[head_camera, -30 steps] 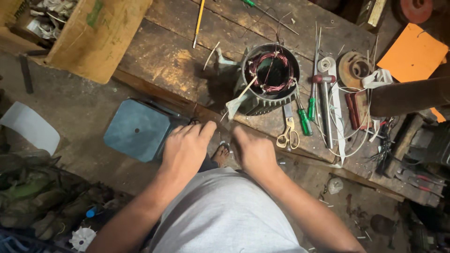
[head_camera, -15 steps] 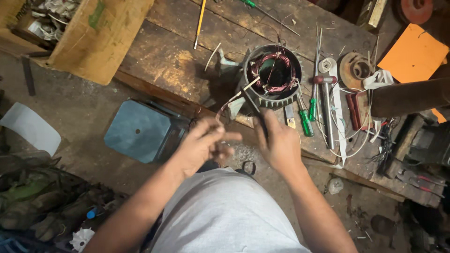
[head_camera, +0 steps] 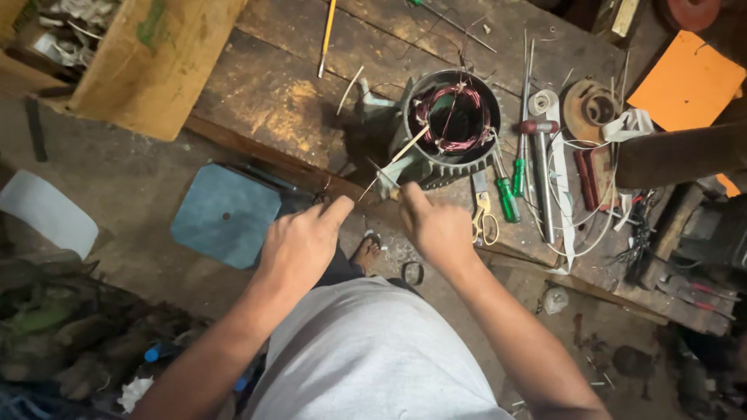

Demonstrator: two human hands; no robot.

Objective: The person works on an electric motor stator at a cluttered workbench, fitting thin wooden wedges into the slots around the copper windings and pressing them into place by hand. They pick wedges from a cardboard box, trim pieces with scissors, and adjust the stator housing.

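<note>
Person is standing at a worn wooden bench (head_camera: 257, 93). The motor stator (head_camera: 451, 124), copper windings showing, is sitting upright near the bench's front edge. Right hand (head_camera: 436, 225) is pinching a thin pale strip (head_camera: 377, 180) close to the stator's base; left hand (head_camera: 299, 245) is loosely curled just beside it, whether gripping anything cannot be told. Hands are near, not touching. Judgement: keeping the strip straight and feeding slowly suits the work. Scissors (head_camera: 484, 218) and green screwdrivers (head_camera: 507, 198) are crowding the right; leftward the bench is offering more room.
</note>
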